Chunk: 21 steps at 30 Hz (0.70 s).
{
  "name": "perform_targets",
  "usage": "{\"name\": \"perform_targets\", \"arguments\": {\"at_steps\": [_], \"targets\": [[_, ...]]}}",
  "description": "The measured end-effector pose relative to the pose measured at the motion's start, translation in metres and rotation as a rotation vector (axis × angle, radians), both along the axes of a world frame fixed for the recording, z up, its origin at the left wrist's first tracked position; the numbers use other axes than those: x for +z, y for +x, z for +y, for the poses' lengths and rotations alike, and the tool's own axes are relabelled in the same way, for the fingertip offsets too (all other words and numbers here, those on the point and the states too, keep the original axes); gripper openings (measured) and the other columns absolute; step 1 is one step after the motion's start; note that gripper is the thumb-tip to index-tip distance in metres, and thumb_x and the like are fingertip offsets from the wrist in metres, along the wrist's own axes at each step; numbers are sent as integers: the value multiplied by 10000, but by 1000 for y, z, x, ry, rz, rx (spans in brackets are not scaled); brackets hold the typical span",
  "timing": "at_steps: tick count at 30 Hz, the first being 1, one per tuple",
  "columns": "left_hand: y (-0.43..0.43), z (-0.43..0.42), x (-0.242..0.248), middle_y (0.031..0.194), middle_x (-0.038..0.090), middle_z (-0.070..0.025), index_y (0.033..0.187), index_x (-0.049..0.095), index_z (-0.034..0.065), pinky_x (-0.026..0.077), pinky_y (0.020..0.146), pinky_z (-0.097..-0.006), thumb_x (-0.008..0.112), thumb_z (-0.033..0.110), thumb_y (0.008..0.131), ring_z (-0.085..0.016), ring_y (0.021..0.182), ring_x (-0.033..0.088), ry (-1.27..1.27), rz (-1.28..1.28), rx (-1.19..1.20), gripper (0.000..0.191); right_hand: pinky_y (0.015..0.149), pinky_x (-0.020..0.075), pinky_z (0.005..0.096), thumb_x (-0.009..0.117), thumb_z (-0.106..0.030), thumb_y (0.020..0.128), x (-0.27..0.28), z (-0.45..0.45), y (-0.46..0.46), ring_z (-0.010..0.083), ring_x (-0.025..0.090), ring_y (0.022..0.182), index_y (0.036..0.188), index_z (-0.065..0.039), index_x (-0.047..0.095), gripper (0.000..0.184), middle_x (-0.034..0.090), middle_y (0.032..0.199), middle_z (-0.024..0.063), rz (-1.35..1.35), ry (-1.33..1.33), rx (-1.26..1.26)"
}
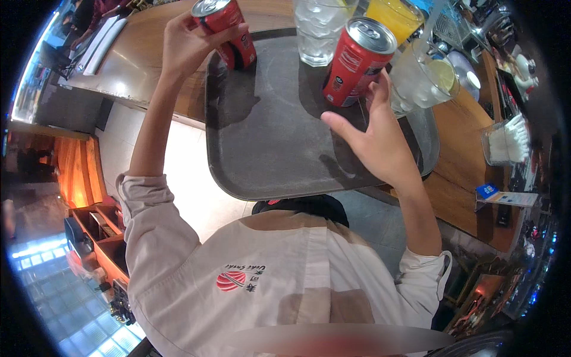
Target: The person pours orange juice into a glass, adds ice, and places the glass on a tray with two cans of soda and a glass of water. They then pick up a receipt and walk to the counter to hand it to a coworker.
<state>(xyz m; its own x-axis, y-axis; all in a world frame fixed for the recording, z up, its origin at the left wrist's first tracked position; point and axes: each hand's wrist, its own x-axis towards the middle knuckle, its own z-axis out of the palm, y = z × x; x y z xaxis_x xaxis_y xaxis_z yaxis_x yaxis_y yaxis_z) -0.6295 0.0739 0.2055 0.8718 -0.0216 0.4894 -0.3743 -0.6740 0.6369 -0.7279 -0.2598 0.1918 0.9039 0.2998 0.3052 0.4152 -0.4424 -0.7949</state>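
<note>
My left hand [189,47] is closed around a red soda can [228,38] over the far left corner of a dark serving tray [267,143]. A second red Coca-Cola can [357,60] stands on the tray, its top unopened. My right hand [374,129] is beside and below it, thumb spread away and fingertips near the can's side; whether they touch it I cannot tell. Around that can are a glass of ice [314,33], a glass of orange drink [395,18] and a glass with ice, a lime slice and a straw [419,82].
The tray lies on a wooden counter [464,134] and juts over its near edge. A clear holder of white straws or rolled items [506,140] and a small card stand [506,196] are at the right. Rolled white napkins or towels [105,47] lie at the far left.
</note>
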Motion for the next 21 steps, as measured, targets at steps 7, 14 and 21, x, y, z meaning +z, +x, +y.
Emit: {"name": "perform_targets", "arguments": {"at_steps": [7, 14, 21], "targets": [[22, 4, 4, 971, 724, -70, 1052, 698, 29, 528, 864, -308, 849, 236, 768, -135, 920, 672, -30, 16, -135, 383, 886, 497, 394, 755, -238, 868, -12, 20, 7, 275, 652, 1009, 1280, 1, 376, 608, 634, 1097, 167, -35, 120, -143], [22, -3, 9, 1070, 707, -118, 1163, 648, 25, 541, 926, -425, 879, 224, 719, -208, 975, 683, -257, 203, -287, 538, 886, 493, 413, 771, -258, 843, -17, 55, 13, 388, 630, 1052, 1253, 7, 384, 622, 616, 1114, 246, -36, 107, 60], [64, 24, -24, 1120, 685, -86, 1206, 609, -10, 513, 896, -311, 774, 133, 813, -143, 1027, 639, -193, 81, -445, 449, 874, 494, 467, 792, -234, 793, -7, 107, 28, 435, 605, 1020, 1248, 25, 372, 671, 585, 1076, 255, -77, 92, 101]]}}
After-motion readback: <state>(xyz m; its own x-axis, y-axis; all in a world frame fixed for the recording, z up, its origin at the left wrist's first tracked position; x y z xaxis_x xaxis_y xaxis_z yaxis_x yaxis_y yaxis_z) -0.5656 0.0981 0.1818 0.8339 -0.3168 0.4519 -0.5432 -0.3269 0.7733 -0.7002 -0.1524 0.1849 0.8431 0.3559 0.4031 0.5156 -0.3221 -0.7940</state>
